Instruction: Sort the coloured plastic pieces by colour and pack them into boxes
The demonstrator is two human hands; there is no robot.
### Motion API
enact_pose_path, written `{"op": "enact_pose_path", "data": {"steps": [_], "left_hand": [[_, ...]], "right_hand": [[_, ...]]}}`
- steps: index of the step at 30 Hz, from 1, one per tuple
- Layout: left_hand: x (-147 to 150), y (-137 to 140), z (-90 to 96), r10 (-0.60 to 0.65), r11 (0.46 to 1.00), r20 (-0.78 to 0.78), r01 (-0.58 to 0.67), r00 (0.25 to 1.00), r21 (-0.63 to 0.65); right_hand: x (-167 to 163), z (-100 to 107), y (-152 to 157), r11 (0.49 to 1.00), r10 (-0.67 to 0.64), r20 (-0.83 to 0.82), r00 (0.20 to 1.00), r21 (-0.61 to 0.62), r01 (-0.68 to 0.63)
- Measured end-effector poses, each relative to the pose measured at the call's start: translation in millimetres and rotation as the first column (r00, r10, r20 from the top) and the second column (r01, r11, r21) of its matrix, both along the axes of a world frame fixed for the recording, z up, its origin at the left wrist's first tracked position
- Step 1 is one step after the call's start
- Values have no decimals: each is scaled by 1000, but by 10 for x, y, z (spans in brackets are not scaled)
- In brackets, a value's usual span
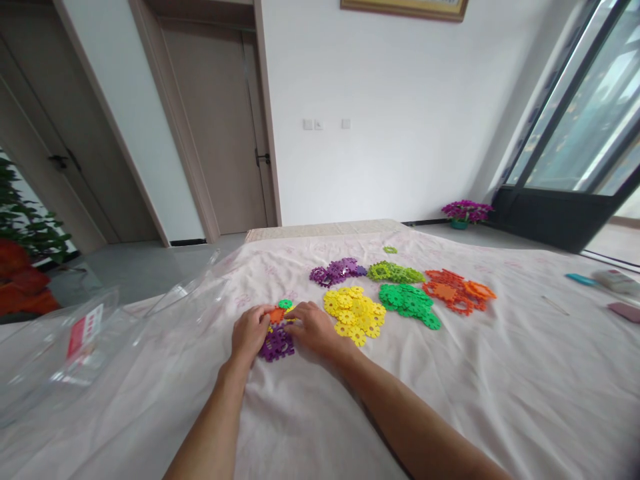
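Note:
Both hands are over a small mixed pile of flat plastic snowflake discs near the front of the cloth. My left hand (248, 333) is at its left edge, with curled fingertips on an orange disc (277, 315). My right hand (315, 331) comes in from the right, thumb and fingers closed about a yellow disc (291, 313) that is mostly hidden. Purple notched pieces (277, 343) lie below and between the hands. Just beyond the fingertips is a green disc (285, 304).
Sorted heaps lie beyond and right: yellow discs (356, 313), purple pieces (336, 271), light green pieces (395, 272), green discs (409, 303), orange pieces (456, 291). A clear plastic bag (150, 320) spreads at left. A blue item (581, 279) lies far right on the tablecloth (500, 380).

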State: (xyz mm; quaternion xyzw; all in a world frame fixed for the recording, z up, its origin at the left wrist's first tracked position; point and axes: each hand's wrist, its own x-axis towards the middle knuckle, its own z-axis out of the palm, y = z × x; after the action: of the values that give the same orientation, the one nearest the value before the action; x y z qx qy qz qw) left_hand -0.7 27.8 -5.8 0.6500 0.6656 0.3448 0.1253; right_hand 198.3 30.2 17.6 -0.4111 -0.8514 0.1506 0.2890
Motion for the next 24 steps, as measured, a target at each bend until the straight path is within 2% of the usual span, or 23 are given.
{"op": "enact_pose_path", "data": {"steps": [5, 11, 15, 19, 24], "left_hand": [[-3, -9, 7, 18, 1000, 44, -17, 999, -23], [7, -12, 18, 26, 999, 46, -25, 999, -40], [0, -8, 24, 48, 998, 55, -45, 997, -51], [-11, 0, 28, 65, 995, 98, -58, 993, -77], [-8, -1, 33, 80, 994, 109, -70, 991, -89]], "right_hand": [[-20, 44, -86, 1000, 31, 108, 994, -8, -30], [-71, 57, -110, 997, 55, 68, 996, -62, -51], [-100, 28, -99, 986, 30, -32, 999, -163, -35], [-118, -19, -69, 923, 0, -210, 978, -375, -81], [-93, -85, 62, 858, -180, -483, 857, -503, -104]]}}
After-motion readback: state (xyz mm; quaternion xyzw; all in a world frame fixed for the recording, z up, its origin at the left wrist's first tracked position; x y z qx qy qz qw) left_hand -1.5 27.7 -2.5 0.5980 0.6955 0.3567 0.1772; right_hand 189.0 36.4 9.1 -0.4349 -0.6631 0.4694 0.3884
